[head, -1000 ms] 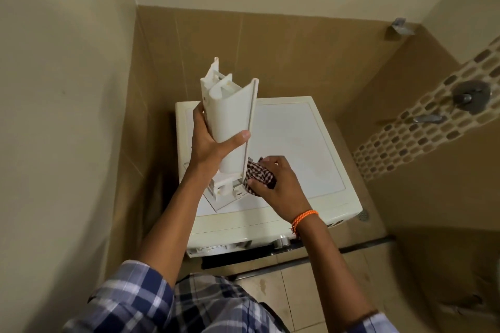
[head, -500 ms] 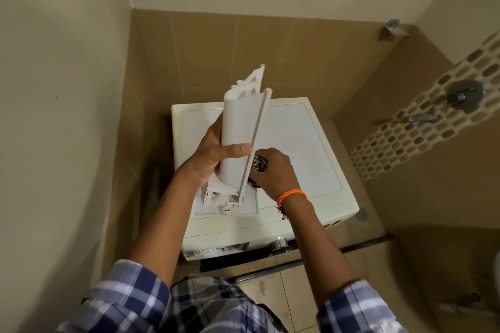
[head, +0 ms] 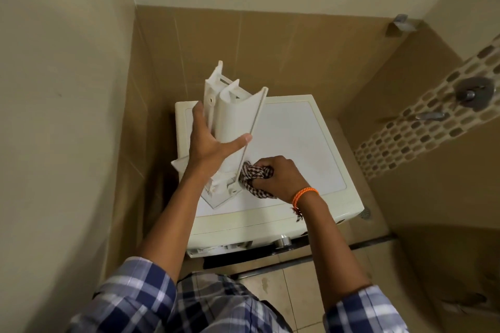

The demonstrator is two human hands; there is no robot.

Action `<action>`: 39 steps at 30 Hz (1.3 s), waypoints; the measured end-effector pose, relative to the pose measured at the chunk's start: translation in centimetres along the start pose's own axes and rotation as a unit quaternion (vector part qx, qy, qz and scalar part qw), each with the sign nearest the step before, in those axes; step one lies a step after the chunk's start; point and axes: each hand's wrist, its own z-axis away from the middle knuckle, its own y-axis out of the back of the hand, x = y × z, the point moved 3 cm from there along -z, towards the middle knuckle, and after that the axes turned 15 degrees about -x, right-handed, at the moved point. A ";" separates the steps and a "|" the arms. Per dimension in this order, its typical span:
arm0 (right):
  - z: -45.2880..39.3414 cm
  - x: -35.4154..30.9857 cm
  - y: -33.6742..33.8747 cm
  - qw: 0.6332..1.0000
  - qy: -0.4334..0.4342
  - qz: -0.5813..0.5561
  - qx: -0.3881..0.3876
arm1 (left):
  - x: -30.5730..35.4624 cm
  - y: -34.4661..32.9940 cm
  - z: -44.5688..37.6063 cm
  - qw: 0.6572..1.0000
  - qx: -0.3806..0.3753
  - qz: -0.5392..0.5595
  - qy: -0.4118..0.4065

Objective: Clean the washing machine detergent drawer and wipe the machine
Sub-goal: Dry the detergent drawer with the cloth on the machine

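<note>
Sleeves: blue plaid sleeve at bottom edge.
Right hand: centre of frame, fingers curled tight around checked cloth, pressed against drawer's lower end.
Left hand: fingers wrapped round detergent drawer, thumb across its front.
Drawer: upright, lower end on washing machine top, hiding its left part.
Behind: tiled wall; shower valve, upper right.
</note>
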 end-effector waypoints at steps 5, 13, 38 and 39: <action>0.1 -1.0 -2.2 0.990 0.009 0.020 0.137 | 0.5 0.3 -0.3 0.990 0.134 -0.035 0.009; 0.4 -3.2 -6.2 0.968 0.102 0.180 0.139 | -0.4 -0.3 1.1 0.974 0.209 -0.081 0.017; 0.6 6.1 -1.1 0.885 0.066 -0.436 0.150 | 0.1 -0.8 0.7 0.958 -0.221 0.176 0.058; 0.6 6.2 -1.3 0.892 0.059 -0.415 0.172 | 0.1 -0.9 0.7 0.959 -0.229 0.157 0.062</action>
